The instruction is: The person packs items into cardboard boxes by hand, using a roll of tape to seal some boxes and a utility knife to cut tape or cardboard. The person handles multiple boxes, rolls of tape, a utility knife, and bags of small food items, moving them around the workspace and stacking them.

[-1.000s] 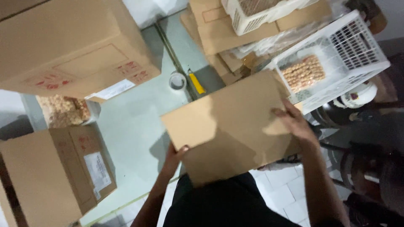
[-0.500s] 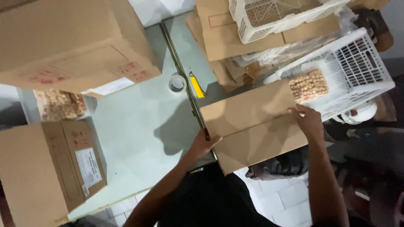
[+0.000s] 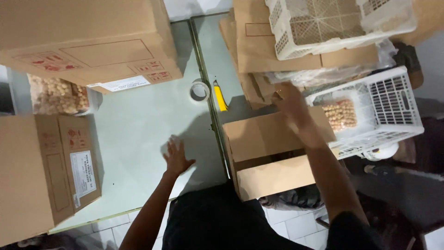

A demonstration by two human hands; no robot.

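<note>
A brown cardboard box (image 3: 273, 153) rests against the pale table's right edge, its two top flaps slightly apart with a dark gap between them. My right hand (image 3: 290, 103) reaches over its far flap toward the stacked flat cardboard (image 3: 259, 55); it is blurred and seems to hold nothing. With fingers spread, my left hand (image 3: 176, 156) lies flat on the pale green table (image 3: 138, 134), left of the box. A roll of clear tape (image 3: 199, 90) and a yellow utility knife (image 3: 220, 96) sit beyond both hands.
Large cardboard boxes stand at the upper left (image 3: 92, 41) and lower left (image 3: 41, 171). A bag of round snacks (image 3: 55, 95) lies between them. White plastic crates are at the right: one (image 3: 374, 109) holds a snack pack, another (image 3: 333, 23) sits on cardboard.
Both hands have let go of the box, which now rests lower at the table edge. My left hand moved left onto the table; my right hand moved up toward the cardboard stack.
</note>
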